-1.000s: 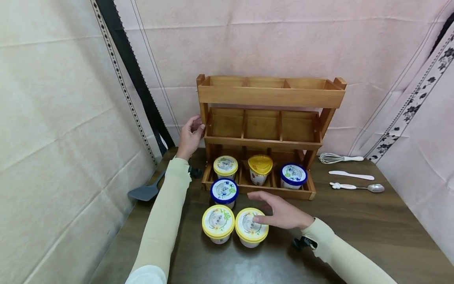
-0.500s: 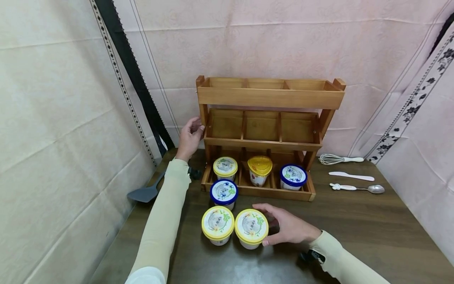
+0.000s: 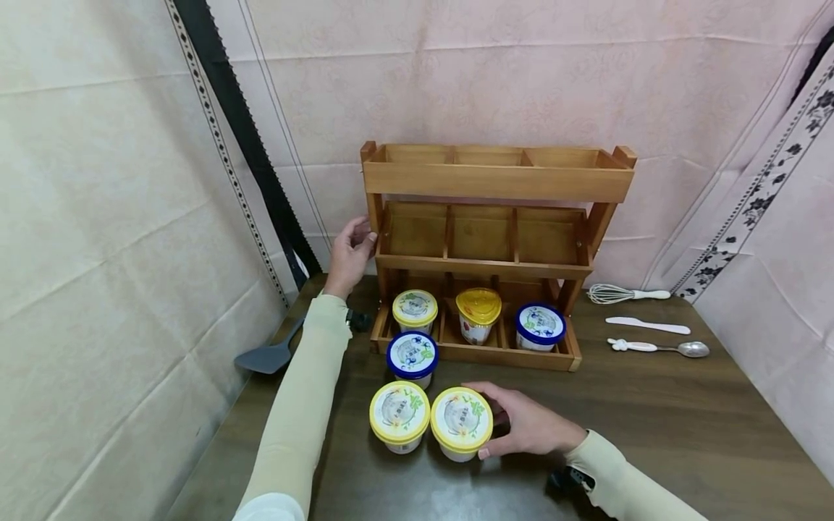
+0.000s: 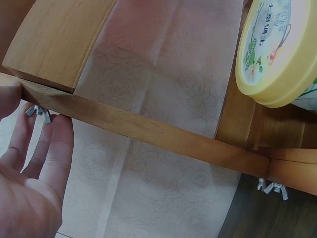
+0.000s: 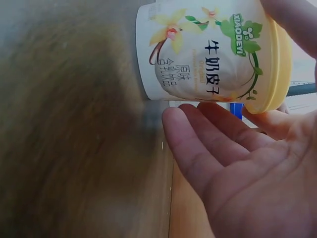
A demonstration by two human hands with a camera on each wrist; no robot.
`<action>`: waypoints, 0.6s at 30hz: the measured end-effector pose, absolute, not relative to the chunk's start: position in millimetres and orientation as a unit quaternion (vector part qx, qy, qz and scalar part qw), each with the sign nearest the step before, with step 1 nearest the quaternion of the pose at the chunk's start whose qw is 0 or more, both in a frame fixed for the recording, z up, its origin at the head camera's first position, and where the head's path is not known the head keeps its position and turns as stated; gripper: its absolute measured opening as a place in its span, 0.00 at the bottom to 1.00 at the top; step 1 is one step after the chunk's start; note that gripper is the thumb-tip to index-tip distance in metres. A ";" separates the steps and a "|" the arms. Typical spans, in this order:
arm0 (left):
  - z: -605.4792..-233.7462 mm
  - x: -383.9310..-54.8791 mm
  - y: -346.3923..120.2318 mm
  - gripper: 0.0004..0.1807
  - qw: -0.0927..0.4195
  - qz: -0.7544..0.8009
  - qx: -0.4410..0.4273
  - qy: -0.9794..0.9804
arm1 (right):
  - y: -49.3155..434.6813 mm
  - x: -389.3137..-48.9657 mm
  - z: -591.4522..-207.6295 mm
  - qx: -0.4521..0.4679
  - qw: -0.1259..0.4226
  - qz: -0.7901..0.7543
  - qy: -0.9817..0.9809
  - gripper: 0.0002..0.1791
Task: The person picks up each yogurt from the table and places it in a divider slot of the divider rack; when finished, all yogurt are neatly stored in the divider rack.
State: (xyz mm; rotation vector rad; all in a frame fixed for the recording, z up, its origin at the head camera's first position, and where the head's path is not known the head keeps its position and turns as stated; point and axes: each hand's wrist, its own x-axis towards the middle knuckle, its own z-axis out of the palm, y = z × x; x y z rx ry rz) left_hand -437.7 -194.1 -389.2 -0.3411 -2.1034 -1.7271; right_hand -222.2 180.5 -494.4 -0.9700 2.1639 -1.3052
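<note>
My left hand [image 3: 350, 257] grips the left side post of a three-tier wooden rack [image 3: 495, 181]. In the left wrist view, thumb and fingers sit on opposite sides of the wooden post [image 4: 148, 131], near a wing nut [image 4: 39, 113]. My right hand [image 3: 531, 423] holds the front right yellow-lidded cup [image 3: 461, 420] from its right side, thumb and forefinger at the lid. In the right wrist view this printed cup [image 5: 208, 54] is upright at the tabletop, other fingers spread beside its wall. A second yellow-lidded cup [image 3: 399, 412] stands close at its left, and a blue-lidded cup [image 3: 413, 356] behind.
On the rack's bottom tier stand a yellow-lidded cup [image 3: 415, 309], a cup with a domed yellow lid [image 3: 478, 311] and a blue-lidded cup [image 3: 540, 325]. At right lie a whisk [image 3: 619, 293], a white knife [image 3: 647, 325] and a spoon [image 3: 659, 348]. A grey spatula [image 3: 266, 357] lies left.
My right hand has moved from over the front right cup's lid to its right side and taken hold of it. The left hand stays on the rack post.
</note>
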 end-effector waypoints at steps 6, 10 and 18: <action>-389.4 -437.6 -193.3 0.22 0.194 -0.620 -0.120 -0.751 | 180.3 -222.4 -493.5 -0.356 0.207 -0.468 0.782 0.49; -387.5 -436.3 -192.3 0.22 0.191 -0.619 -0.118 -0.752 | 181.2 -223.7 -489.2 -0.359 0.200 -0.474 0.779 0.49; -386.8 -434.4 -192.7 0.22 0.192 -0.622 -0.120 -0.749 | 183.8 -227.5 -477.1 -0.366 0.182 -0.477 0.778 0.48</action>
